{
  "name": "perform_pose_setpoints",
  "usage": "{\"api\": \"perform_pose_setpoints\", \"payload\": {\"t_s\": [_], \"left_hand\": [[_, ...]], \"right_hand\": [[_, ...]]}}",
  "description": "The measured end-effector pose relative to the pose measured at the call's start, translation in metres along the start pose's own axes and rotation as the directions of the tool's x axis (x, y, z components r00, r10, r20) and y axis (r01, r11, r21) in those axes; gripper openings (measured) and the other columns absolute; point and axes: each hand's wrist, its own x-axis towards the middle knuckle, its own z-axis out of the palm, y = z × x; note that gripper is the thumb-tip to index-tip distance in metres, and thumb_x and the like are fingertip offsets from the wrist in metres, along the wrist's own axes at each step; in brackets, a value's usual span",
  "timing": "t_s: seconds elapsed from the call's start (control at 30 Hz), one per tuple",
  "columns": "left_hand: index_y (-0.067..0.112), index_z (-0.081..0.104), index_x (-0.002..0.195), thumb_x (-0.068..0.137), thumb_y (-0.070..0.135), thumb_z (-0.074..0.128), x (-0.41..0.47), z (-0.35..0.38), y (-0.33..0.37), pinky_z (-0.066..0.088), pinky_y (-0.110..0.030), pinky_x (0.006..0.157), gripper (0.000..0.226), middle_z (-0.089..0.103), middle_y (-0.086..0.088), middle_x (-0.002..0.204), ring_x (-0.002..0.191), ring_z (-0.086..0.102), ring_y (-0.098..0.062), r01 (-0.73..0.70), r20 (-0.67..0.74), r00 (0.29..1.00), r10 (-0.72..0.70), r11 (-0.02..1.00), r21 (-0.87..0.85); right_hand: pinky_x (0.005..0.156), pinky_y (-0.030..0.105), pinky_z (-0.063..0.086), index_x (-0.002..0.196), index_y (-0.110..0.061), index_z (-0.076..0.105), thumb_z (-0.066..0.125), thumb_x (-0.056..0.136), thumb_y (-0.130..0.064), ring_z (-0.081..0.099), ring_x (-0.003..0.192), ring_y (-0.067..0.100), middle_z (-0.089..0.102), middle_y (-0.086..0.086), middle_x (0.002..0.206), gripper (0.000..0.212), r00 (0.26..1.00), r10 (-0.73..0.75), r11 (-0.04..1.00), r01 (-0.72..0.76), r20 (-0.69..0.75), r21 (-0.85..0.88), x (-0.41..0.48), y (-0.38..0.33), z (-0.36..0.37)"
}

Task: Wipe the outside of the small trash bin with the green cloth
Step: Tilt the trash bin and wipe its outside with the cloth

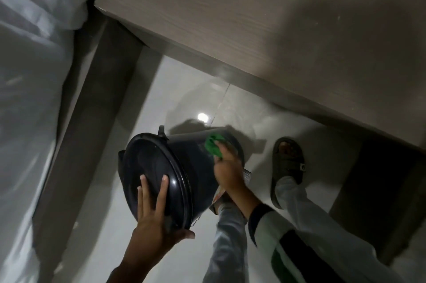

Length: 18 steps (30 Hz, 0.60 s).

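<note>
The small black trash bin is tipped on its side above the floor, its round lid facing me. My left hand grips the lid's lower rim, fingers spread over the lid and thumb under the edge. My right hand presses the bunched green cloth against the bin's upper side wall. The bin's far side and base are hidden.
A wooden table top overhangs the upper right, with its leg on the left beside a white curtain. My sandalled foot stands on the glossy tiled floor right of the bin. A dark panel stands at far right.
</note>
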Motion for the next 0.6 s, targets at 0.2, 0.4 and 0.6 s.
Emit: {"api": "perform_pose_setpoints", "payload": {"t_s": [0.2, 0.4, 0.6], "left_hand": [[0.038, -0.011, 0.145, 0.042, 0.046, 0.094, -0.002, 0.000, 0.009, 0.028, -0.068, 0.111, 0.148, -0.037, 0.002, 0.153, 0.148, -0.019, -0.035, 0.025, -0.015, 1.000, -0.026, 0.999, -0.035], [0.062, -0.008, 0.145, 0.037, 0.079, 0.078, 0.003, 0.001, 0.000, 0.035, -0.067, 0.106, 0.139, -0.032, 0.010, 0.161, 0.150, -0.012, -0.029, -0.048, -0.069, 0.997, 0.047, 0.999, -0.016], [0.065, -0.004, 0.144, 0.032, 0.080, 0.079, 0.007, -0.008, 0.025, 0.041, -0.063, 0.105, 0.140, -0.012, -0.003, 0.166, 0.152, 0.006, -0.033, 0.009, -0.174, 0.984, -0.030, 0.993, -0.119]], "right_hand": [[0.123, 0.043, 0.020, 0.139, -0.031, 0.048, 0.045, 0.095, -0.014, 0.020, 0.149, 0.026, 0.034, 0.005, 0.157, 0.047, 0.936, -0.346, 0.938, 0.343, 0.069, 0.057, -0.057, -0.013, 0.010], [0.120, 0.040, 0.030, 0.141, -0.019, 0.049, 0.046, 0.101, -0.017, 0.042, 0.138, 0.029, 0.049, 0.008, 0.147, 0.040, 0.988, 0.109, 0.991, -0.117, 0.108, 0.067, 0.077, 0.011, -0.018], [0.123, 0.041, 0.023, 0.142, -0.037, 0.042, 0.043, 0.098, -0.024, 0.018, 0.149, 0.025, 0.024, 0.005, 0.160, 0.047, 0.969, -0.243, 0.970, 0.243, 0.040, -0.008, -0.030, 0.004, 0.002]]}}
